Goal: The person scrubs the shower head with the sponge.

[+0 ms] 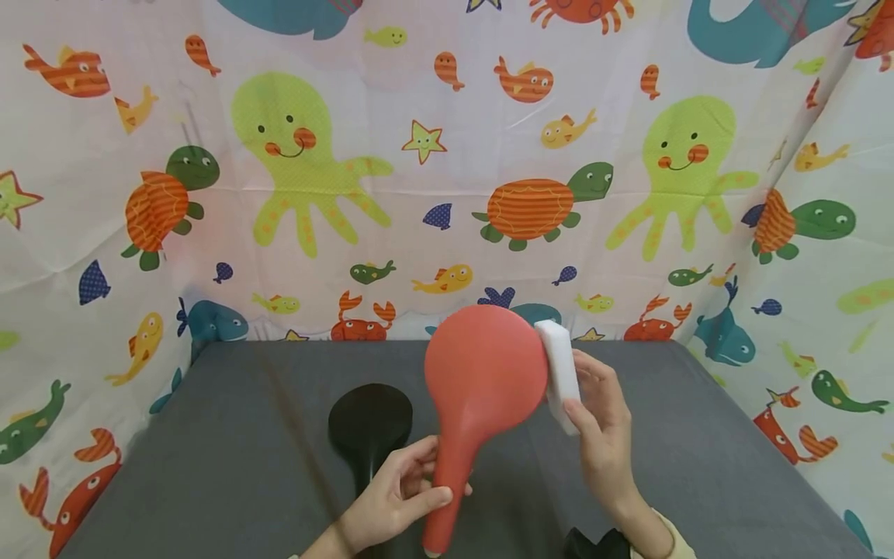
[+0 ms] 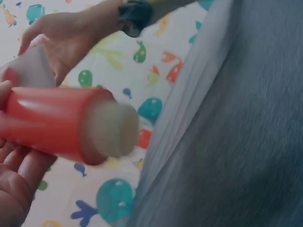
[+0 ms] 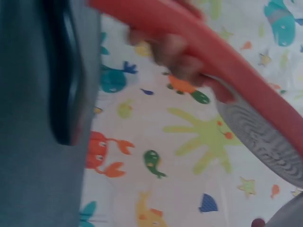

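In the head view my left hand [image 1: 398, 497] grips the handle of a red handheld shower head [image 1: 485, 365], raised above the table with its smooth back toward me. The right hand [image 1: 608, 435] pinches a white sponge block [image 1: 559, 376] between thumb and fingers, at the right rim of the round head. A pale threaded-looking end [image 2: 113, 127] sticks out of the handle in the left wrist view. From the right wrist view, the grey ringed spray face [image 3: 260, 132] shows on the far side. A black shower head [image 1: 370, 423] lies on the table left of the red one.
A grey cloth-covered table [image 1: 230, 435] spreads beneath both hands. Behind it and at both sides hangs a white curtain [image 1: 419, 202] printed with sea animals. A black device [image 1: 597, 543] sits at the right wrist.
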A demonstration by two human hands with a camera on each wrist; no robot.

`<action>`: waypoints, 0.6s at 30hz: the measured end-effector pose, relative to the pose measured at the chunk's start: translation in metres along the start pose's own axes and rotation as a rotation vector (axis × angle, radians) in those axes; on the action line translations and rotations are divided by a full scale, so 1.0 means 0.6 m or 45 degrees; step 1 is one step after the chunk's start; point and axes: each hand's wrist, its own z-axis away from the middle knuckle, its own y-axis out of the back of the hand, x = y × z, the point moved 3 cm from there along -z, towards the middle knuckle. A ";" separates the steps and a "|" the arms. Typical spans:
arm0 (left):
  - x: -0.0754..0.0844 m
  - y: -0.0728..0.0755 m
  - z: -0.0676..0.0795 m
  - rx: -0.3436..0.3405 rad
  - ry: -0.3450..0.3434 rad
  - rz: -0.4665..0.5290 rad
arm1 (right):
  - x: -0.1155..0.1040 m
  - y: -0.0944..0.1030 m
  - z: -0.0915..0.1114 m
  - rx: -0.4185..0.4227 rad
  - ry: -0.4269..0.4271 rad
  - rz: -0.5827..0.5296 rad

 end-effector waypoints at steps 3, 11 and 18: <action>0.001 0.006 0.001 0.008 0.033 -0.170 | -0.004 0.006 -0.023 0.026 -0.024 0.109; -0.004 0.008 0.001 0.077 -0.079 -0.507 | -0.005 0.018 -0.049 -0.059 -0.046 0.333; -0.009 0.019 0.003 0.248 -0.042 -0.597 | 0.024 0.017 -0.008 -0.033 -0.162 0.310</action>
